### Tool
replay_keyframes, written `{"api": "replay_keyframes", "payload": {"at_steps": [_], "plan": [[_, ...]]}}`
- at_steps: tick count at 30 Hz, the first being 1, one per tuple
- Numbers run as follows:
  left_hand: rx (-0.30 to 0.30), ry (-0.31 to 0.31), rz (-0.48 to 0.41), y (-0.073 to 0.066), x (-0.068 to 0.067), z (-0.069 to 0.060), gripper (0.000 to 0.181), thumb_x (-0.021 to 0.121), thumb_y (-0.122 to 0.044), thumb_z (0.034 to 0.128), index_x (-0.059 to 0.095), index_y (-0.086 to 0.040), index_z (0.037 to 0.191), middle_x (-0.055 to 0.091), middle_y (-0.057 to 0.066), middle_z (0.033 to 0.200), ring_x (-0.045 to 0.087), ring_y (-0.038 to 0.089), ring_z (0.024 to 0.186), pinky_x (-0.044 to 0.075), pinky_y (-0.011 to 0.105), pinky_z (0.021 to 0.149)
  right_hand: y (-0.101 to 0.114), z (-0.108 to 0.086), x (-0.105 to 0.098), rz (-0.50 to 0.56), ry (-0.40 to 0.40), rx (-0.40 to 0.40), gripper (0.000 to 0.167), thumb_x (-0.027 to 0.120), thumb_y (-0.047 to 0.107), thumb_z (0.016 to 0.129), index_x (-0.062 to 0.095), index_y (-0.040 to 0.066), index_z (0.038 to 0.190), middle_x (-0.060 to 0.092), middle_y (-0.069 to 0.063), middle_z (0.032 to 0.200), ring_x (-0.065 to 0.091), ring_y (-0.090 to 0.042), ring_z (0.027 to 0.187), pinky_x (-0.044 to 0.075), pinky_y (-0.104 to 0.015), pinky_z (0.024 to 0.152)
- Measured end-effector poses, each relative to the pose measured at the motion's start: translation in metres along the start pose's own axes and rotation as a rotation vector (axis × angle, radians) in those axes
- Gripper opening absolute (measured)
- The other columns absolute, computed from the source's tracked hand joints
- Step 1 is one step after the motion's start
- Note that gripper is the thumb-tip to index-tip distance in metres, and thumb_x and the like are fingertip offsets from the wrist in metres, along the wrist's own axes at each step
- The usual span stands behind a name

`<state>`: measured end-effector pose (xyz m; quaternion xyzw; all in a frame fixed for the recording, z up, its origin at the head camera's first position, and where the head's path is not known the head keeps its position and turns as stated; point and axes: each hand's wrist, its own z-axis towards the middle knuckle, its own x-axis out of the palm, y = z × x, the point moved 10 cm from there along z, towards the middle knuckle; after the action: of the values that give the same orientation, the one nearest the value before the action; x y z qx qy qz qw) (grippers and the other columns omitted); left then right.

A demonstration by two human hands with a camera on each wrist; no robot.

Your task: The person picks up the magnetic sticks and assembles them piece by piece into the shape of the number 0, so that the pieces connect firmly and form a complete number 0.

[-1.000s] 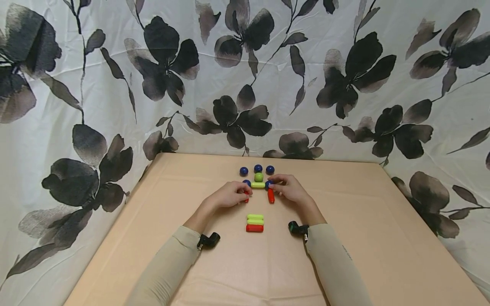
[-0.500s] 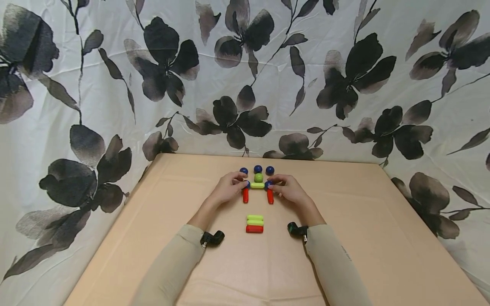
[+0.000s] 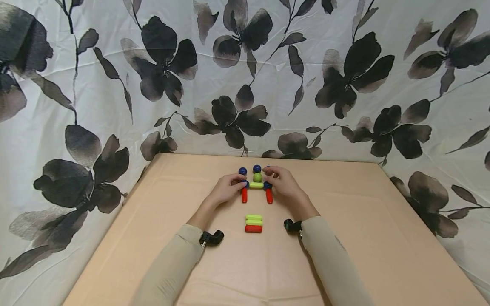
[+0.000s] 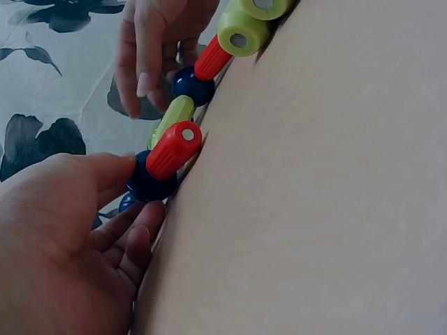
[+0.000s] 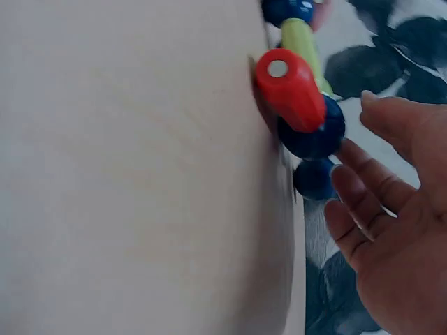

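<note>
On the table, a yellow-green stick (image 3: 256, 185) joins two blue balls, and a red stick (image 3: 244, 196) and another red stick (image 3: 269, 196) extend from those balls toward the person. My left hand (image 3: 226, 188) pinches the left joined ball (image 4: 150, 183) between thumb and fingers. Beside the right joined ball (image 5: 311, 139) is my right hand (image 3: 284, 182), its fingers apart and loosely bent, gripping nothing. Its fingertips are close to a loose blue ball (image 5: 314, 180), mostly hidden by that hand in the head view. A green ball (image 3: 257, 177) sits just behind the yellow-green stick.
Two more blue balls, one at left (image 3: 243, 171) and one in the middle (image 3: 257, 168), lie farther back. Nearer the person are two yellow-green sticks (image 3: 254, 219) and a red stick (image 3: 253, 229), side by side. A floral cloth (image 3: 291, 85) hangs behind the table (image 3: 344, 255).
My left hand has moved from the left red stick up to the left joined ball. My right hand has let go of the right joined ball and shifted slightly away toward the back.
</note>
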<state>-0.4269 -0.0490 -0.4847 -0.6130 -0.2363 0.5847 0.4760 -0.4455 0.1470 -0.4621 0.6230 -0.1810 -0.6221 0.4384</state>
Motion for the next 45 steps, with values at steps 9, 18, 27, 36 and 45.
{"api": "replay_keyframes", "payload": {"at_steps": [9,18,27,36,45], "plan": [[0.002,-0.002,-0.013,0.002,0.000,0.001,0.034,0.066,-0.026,0.1040,0.069,-0.008,0.132,0.074,0.006,0.116,0.068,0.018,0.100,0.054,0.035,0.091,0.009,0.018,0.015,-0.162,0.052,-0.034,0.036,0.068,0.024,0.102,0.069,0.010,0.136,0.063,-0.011,0.114,0.054,-0.026,0.098,0.048,-0.034,0.083],[0.015,-0.004,-0.004,0.002,0.000,0.000,0.034,0.065,-0.027,0.1043,0.070,-0.007,0.131,0.075,0.006,0.112,0.067,0.018,0.096,0.052,0.030,0.085,0.009,0.025,0.023,-0.226,0.059,-0.018,0.029,0.071,0.024,0.101,0.072,0.012,0.127,0.067,-0.010,0.115,0.058,-0.025,0.097,0.053,-0.036,0.087],[0.001,-0.004,-0.005,0.000,0.000,-0.002,0.033,0.065,-0.026,0.1043,0.069,-0.007,0.132,0.074,0.006,0.112,0.066,0.019,0.096,0.052,0.031,0.086,0.006,0.024,0.023,-0.299,0.073,0.038,0.030,0.069,0.028,0.102,0.070,0.016,0.129,0.069,-0.010,0.119,0.061,-0.027,0.103,0.053,-0.044,0.098],[0.001,-0.007,-0.003,0.003,0.002,-0.001,0.033,0.066,-0.027,0.1040,0.069,-0.008,0.131,0.074,0.005,0.110,0.065,0.017,0.095,0.052,0.031,0.085,0.009,0.021,0.021,-0.279,0.089,0.018,0.035,0.068,0.027,0.102,0.069,0.014,0.135,0.068,-0.011,0.124,0.058,-0.029,0.110,0.049,-0.048,0.105],[-0.010,-0.015,0.003,0.003,0.002,0.000,0.033,0.065,-0.027,0.1042,0.070,-0.008,0.131,0.073,0.005,0.109,0.064,0.020,0.094,0.051,0.031,0.084,0.019,0.009,-0.011,-0.096,0.013,0.019,0.040,0.065,0.023,0.104,0.059,0.007,0.140,0.060,-0.012,0.127,0.056,-0.031,0.112,0.052,-0.047,0.100]]}}
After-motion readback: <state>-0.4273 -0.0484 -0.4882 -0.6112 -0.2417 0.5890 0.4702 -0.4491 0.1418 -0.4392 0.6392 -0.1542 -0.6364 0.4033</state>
